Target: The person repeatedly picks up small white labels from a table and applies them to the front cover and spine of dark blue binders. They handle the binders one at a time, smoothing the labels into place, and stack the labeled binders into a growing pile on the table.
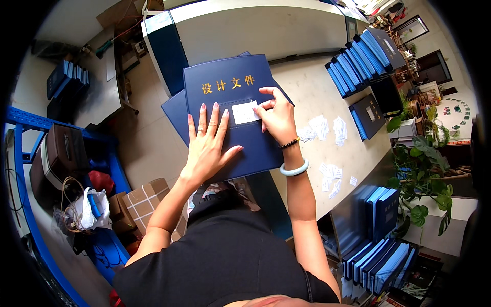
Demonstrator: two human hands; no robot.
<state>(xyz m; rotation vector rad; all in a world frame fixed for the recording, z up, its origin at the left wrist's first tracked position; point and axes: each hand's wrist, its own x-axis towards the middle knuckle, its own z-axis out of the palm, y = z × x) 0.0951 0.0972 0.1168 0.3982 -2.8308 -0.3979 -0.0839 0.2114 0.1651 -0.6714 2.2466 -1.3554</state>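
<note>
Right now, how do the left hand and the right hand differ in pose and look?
The left hand lies flat on the blue folder, fingers spread; the right hand is curled, with bent fingers at the right edge of the white card. The left wrist is bare, while the right wrist wears a dark beaded bracelet and a pale bangle. Both hands are at the same folder.

We see smooth, leather-like plastic on the navy folder (250, 153), its gold lettering (235, 83) metallic in sheen. The white card (244, 113) and loose slips (319, 127) look like paper; the bench (302, 84) looks smooth. We find a polished pale bangle (294, 172), matt black cloth in the top (225, 245), and a blue-painted metal shelf frame (51, 124).
</note>
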